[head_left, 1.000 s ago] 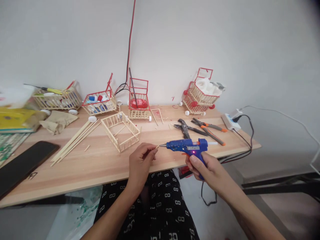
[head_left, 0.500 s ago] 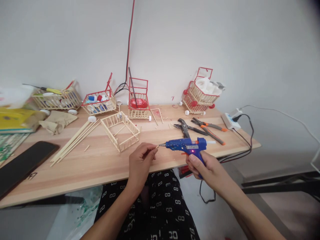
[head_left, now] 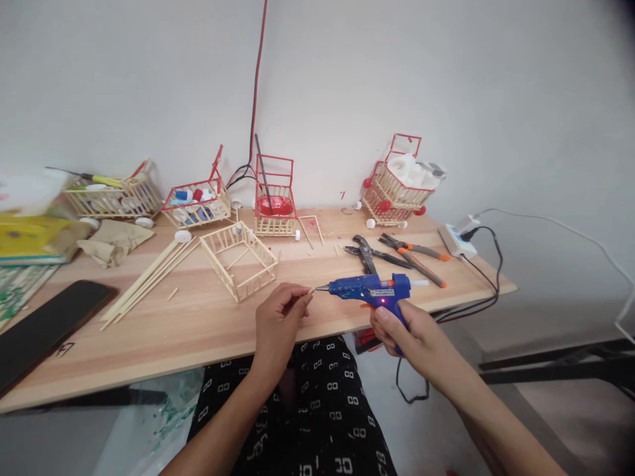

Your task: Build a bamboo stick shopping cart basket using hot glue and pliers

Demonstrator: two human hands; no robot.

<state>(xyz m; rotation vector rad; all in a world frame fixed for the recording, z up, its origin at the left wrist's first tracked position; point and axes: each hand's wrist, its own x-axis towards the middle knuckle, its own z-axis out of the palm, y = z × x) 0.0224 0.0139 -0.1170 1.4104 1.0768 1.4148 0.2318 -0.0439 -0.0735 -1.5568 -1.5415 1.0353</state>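
My right hand (head_left: 404, 327) grips a blue hot glue gun (head_left: 367, 288) by its handle, a red light glowing on its side. Its metal nozzle points left at the end of a small piece of wooden stick (head_left: 311, 291). That piece is pinched between the thumb and fingers of my left hand (head_left: 282, 314); most of it is hidden. Whether the nozzle touches the wood I cannot tell. Behind my left hand a stick-built basket frame (head_left: 238, 261) lies on the wooden table (head_left: 198, 337), with slatted sides and an open middle.
Long sticks (head_left: 149, 281) and a black phone (head_left: 54, 330) lie left. Small stick carts with red trim, such as the cart with a red dish (head_left: 275, 206), line the wall. Pliers (head_left: 419, 261) and a power strip (head_left: 457, 239) sit right, with cables over the edge.
The glue gun's nozzle sits very slightly farther from the fingertips of my left hand. Both hands keep their holds, and the things on the table stay put.
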